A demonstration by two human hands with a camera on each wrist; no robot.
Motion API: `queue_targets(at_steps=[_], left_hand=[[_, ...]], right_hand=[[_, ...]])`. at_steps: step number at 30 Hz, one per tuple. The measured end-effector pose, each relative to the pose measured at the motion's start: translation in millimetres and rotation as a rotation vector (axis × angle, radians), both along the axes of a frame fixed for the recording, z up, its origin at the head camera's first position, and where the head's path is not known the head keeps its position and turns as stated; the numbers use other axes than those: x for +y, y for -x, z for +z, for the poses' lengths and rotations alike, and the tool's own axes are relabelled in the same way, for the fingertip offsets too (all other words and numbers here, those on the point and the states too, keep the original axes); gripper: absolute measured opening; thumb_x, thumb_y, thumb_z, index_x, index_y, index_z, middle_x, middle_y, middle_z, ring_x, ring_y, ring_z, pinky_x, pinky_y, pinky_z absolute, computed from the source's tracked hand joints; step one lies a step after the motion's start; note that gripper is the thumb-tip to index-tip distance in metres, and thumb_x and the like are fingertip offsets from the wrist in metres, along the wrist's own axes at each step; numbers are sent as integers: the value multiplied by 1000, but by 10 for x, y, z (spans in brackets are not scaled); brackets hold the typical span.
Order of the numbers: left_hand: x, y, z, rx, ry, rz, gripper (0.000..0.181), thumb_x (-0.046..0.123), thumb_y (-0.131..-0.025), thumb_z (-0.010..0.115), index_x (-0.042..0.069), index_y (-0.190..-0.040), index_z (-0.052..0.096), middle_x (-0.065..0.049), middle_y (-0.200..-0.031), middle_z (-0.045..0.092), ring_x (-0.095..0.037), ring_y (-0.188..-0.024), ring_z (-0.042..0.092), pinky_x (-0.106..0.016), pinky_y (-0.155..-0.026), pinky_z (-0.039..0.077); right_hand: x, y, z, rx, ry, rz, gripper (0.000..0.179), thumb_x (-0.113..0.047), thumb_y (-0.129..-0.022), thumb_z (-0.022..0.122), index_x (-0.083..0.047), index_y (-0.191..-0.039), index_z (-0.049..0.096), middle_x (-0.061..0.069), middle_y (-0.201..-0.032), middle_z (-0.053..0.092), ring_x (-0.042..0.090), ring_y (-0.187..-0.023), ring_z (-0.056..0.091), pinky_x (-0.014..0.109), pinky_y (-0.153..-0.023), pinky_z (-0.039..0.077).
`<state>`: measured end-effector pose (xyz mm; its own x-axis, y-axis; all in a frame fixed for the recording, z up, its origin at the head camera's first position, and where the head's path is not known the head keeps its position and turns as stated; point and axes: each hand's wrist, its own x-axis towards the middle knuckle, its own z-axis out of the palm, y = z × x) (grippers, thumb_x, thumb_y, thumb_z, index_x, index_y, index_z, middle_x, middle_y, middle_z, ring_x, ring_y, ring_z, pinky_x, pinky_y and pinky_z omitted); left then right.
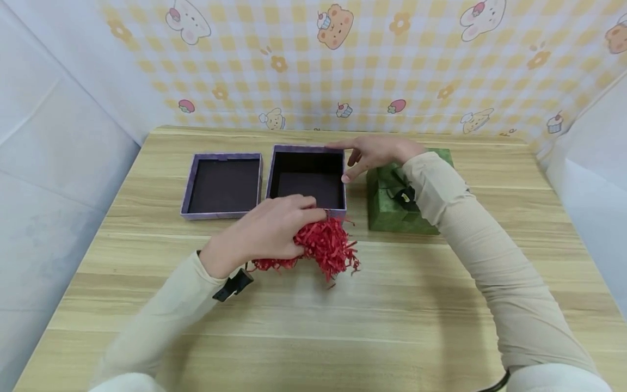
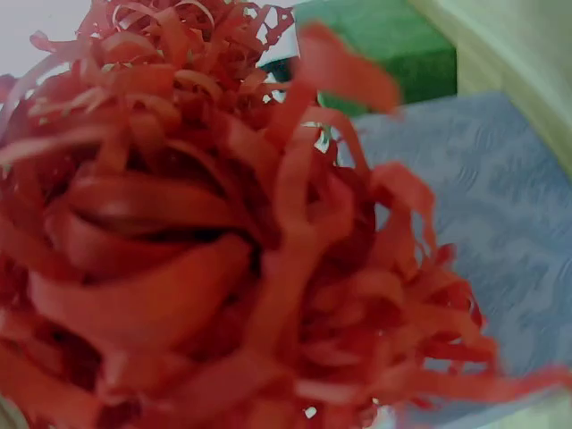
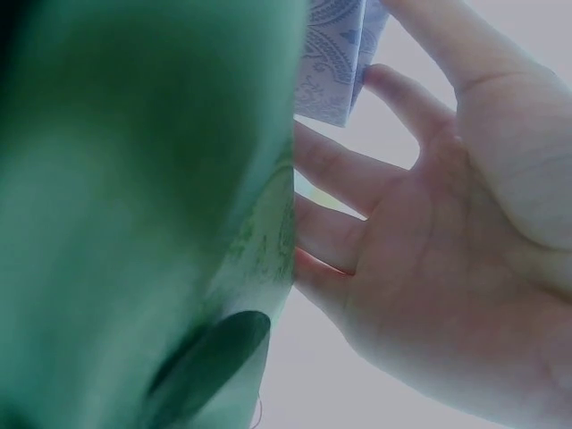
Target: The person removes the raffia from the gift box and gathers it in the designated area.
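Note:
A bundle of red shredded paper (image 1: 327, 245) is gripped by my left hand (image 1: 274, 228), just in front of a purple patterned box (image 1: 345, 198). The box stands uncovered, and its dark inside shows. In the left wrist view the shredded paper (image 2: 179, 295) fills most of the picture and hides the fingers. My right hand (image 1: 374, 154) touches the box's back right corner with outstretched index finger and thumb. In the right wrist view the palm of the right hand (image 3: 420, 214) shows, with a corner of the purple box (image 3: 331, 67) at the fingertips.
A shallow purple lid (image 1: 222, 216), dark inside, lies left of the box. Under my right forearm stands a green box (image 1: 384, 215) with a dark bow. All rest on a wooden table (image 1: 343, 337), with a checked cloth (image 1: 303, 76) behind.

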<state>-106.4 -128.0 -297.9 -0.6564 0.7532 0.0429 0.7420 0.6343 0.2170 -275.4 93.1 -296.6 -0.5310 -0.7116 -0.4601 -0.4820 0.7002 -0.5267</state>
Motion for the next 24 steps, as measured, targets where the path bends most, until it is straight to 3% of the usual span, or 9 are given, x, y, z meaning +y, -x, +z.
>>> queue_targets(at_steps=[5, 12, 18, 24], left_hand=[[42, -84, -166, -52, -2, -18, 48, 16, -67, 78, 12, -113, 64, -12, -115, 59, -26, -100, 58, -41, -74, 52], [56, -132, -471, -162, -5, 29, 52, 13, -68, 78, 11, -118, 63, -11, -116, 59, -25, -101, 57, -42, -75, 51], [45, -126, -744, -171, -23, 44, 53, 12, -67, 77, 11, -118, 63, -6, -114, 59, -21, -99, 58, -38, -75, 51], [48, -127, -910, -142, -27, 39, 52, 13, -68, 78, 11, -118, 63, -7, -113, 60, -21, -96, 59, -37, -76, 50]], right_hand=[[5, 3, 6, 0, -4, -1, 86, -38, -82, 70, -28, -150, 18, 21, -131, 49, 32, -120, 47, 44, -97, 38], [-3, 21, 8, 2, -7, 0, 84, -36, -84, 70, -30, -150, 18, 20, -129, 50, 31, -120, 47, 44, -97, 38], [10, 33, -9, 1, -18, 3, 85, -38, -83, 69, -30, -150, 17, 20, -128, 52, 30, -119, 48, 43, -97, 38], [5, 16, -9, -3, -11, 4, 86, -40, -82, 70, -30, -150, 18, 19, -125, 54, 28, -116, 51, 42, -96, 38]])
